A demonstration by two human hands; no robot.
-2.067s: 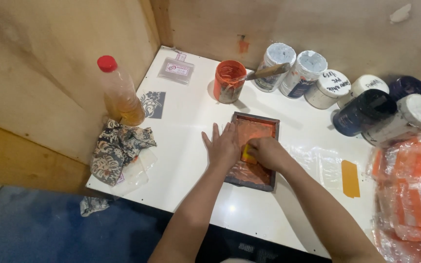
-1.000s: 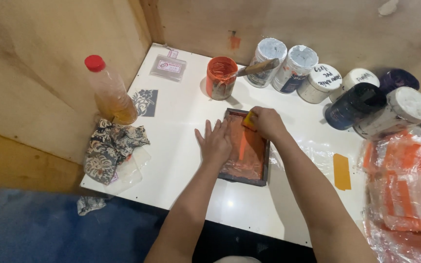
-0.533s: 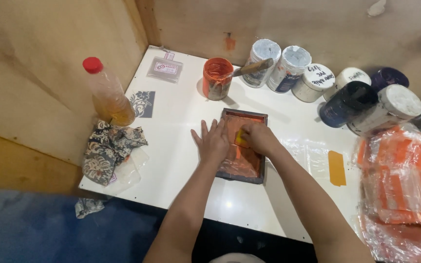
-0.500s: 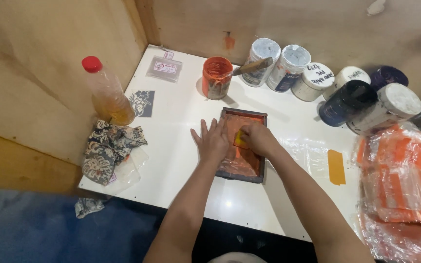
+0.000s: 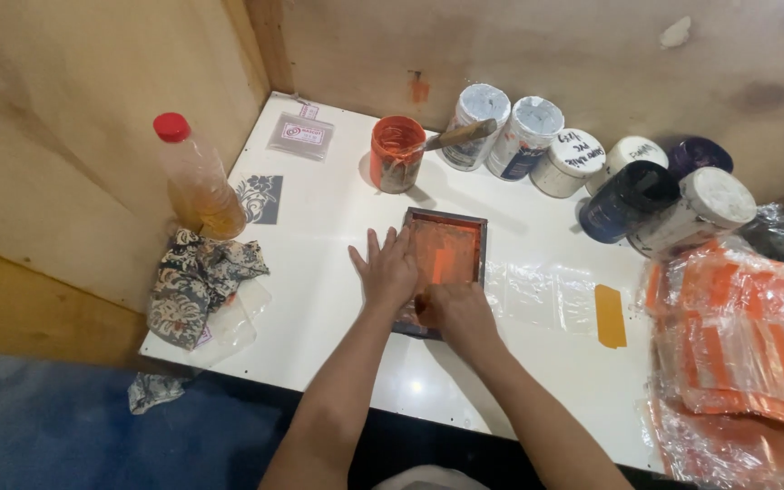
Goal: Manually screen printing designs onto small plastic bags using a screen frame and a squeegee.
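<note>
So my left hand point(image 5: 387, 269) is spread flat, fingers open, pressing down on the left edge of the small dark-framed printing screen point(image 5: 445, 259), which sits about dead centre on the white table point(image 5: 328, 218) and is smeared orange inside. My right hand point(image 5: 455, 311) is curled shut at the near end of the screen, at 6 o'clock on the frame; it seems to be gripping something, but I can't tell what since my fingers cover it. Up at 12 o'clock from the screen there's an open tub of orange ink point(image 5: 396, 152) with a stick point(image 5: 461, 134) resting in it, and a row of lidded jars point(image 5: 579, 161) runs off toward 2 o'clock. At 3 o'clock a yellow-orange scraper point(image 5: 609, 315) lies on clear plastic sheets point(image 5: 542, 292), with a pile of orange-printed bags point(image 5: 746, 336) past it. Over at 9 o'clock are a patterned rag point(image 5: 197, 283) and a red-capped bottle point(image 5: 194, 178) of amber liquid.
</note>
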